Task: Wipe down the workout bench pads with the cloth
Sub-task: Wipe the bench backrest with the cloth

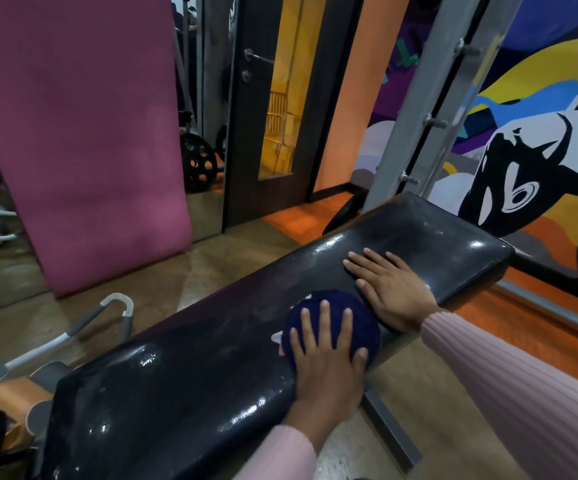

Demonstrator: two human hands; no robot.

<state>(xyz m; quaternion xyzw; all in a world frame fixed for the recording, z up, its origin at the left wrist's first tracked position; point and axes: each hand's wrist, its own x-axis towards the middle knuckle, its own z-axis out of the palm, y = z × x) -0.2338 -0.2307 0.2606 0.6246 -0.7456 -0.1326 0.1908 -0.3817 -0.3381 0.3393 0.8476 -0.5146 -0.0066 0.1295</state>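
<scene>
mid-wipe: the left hand [327, 355] presses a bunched navy cloth [329, 306] flat-fingered onto the black bench pad [190, 375] near its middle; the right hand [389, 282] rests open just beside it, bracing. next, probably, sweep the cloth toward an unwiped end.

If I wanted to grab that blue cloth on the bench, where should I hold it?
Probably from above, round the top of the bunched blue cloth. It sits in a rounded heap on the bench pad, so fingers could curl round its sides. The left hand presses flat on it; the right hand rests alongside.
</scene>
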